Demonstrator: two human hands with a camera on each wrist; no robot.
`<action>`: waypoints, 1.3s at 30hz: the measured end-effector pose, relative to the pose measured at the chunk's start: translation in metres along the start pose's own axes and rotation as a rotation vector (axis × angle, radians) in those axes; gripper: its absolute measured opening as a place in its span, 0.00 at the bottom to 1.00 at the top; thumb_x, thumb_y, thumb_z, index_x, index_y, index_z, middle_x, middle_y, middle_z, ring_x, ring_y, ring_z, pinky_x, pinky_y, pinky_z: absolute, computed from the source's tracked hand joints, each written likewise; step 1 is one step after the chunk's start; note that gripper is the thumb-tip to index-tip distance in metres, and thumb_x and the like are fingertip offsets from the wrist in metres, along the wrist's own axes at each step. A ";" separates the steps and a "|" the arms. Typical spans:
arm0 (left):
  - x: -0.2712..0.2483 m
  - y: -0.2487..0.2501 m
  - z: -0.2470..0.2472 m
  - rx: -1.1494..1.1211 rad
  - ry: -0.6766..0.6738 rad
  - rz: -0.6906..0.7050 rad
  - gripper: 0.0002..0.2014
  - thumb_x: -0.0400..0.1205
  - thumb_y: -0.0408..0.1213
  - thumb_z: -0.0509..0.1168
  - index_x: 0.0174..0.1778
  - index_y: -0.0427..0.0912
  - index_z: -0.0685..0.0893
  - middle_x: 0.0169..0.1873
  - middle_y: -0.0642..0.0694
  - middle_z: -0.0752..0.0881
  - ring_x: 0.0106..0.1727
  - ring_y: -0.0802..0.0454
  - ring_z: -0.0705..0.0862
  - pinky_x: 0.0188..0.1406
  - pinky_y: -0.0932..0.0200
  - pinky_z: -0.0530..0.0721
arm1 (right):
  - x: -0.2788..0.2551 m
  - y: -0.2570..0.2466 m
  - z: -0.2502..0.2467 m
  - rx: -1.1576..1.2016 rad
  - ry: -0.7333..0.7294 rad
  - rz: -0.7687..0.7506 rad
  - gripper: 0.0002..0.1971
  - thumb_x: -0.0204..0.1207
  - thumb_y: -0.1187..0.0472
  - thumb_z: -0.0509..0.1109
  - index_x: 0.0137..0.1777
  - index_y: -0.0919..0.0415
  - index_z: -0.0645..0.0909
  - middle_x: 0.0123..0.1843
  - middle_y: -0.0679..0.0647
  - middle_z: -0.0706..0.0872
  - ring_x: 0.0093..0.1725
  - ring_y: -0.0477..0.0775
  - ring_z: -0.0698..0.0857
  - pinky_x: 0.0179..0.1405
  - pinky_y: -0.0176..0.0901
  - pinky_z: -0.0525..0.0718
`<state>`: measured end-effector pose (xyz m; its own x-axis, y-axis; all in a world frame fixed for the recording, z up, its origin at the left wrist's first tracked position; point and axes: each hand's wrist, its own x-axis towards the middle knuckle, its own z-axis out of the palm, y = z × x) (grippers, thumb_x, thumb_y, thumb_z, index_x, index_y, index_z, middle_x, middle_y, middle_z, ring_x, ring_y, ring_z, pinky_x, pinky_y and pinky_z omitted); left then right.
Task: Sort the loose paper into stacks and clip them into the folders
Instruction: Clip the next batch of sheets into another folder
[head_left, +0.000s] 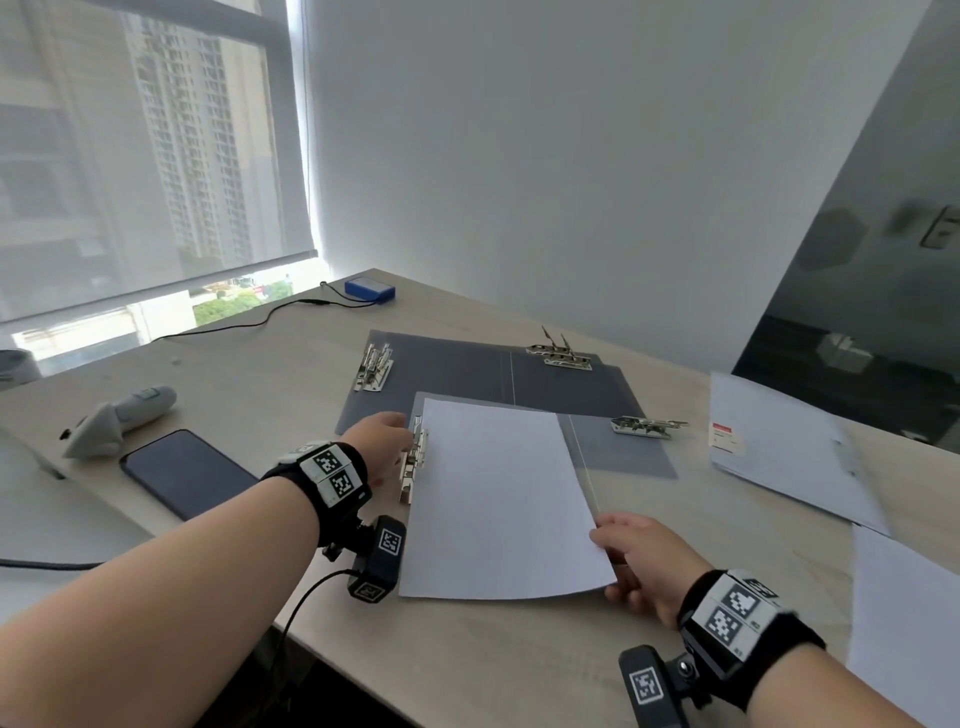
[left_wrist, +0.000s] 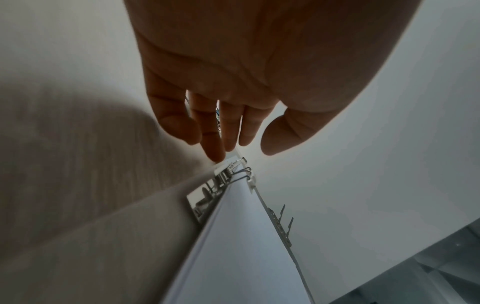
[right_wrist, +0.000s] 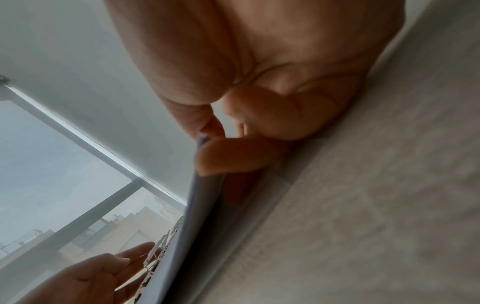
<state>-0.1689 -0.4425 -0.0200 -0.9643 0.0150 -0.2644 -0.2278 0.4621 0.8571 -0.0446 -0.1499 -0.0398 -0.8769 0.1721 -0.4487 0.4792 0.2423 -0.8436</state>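
While the head view hides our fingers, the wrist views show them: the right hand (right_wrist: 233, 144) pinches the paper stack (head_left: 498, 499) at its near right corner; the left hand (left_wrist: 221, 115), fingers straight, reaches the metal clip (head_left: 414, 465). The stack lies on the near folder (head_left: 618, 447), long axis running near to far.

Soft daylight from the window (head_left: 150, 156) on the left, grey dim room, table (head_left: 467, 665) fuzzy in both wrist views, straight lines bent near the edges, palms big and dark up close
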 end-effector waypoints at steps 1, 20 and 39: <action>0.003 0.000 0.001 -0.009 -0.001 0.004 0.19 0.82 0.31 0.59 0.68 0.47 0.79 0.45 0.43 0.82 0.44 0.46 0.79 0.30 0.62 0.73 | 0.002 0.002 -0.001 -0.013 -0.002 -0.012 0.06 0.82 0.63 0.63 0.50 0.59 0.82 0.38 0.58 0.84 0.19 0.52 0.79 0.15 0.29 0.60; 0.014 -0.015 -0.002 -0.221 -0.083 0.009 0.28 0.80 0.21 0.56 0.75 0.46 0.76 0.58 0.50 0.83 0.39 0.52 0.79 0.27 0.63 0.72 | 0.015 0.010 -0.002 -0.054 0.000 -0.054 0.08 0.82 0.62 0.67 0.59 0.55 0.79 0.38 0.61 0.80 0.16 0.48 0.74 0.14 0.28 0.59; -0.002 -0.028 -0.017 0.179 -0.166 -0.008 0.14 0.82 0.42 0.68 0.63 0.45 0.84 0.44 0.46 0.89 0.34 0.54 0.82 0.26 0.65 0.75 | 0.010 0.008 -0.002 -0.108 -0.009 -0.087 0.07 0.83 0.61 0.67 0.58 0.54 0.78 0.25 0.59 0.77 0.15 0.49 0.73 0.14 0.30 0.61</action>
<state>-0.1631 -0.4704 -0.0357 -0.9238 0.1493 -0.3526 -0.1935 0.6125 0.7664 -0.0493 -0.1442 -0.0506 -0.9154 0.1380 -0.3781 0.4020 0.3575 -0.8430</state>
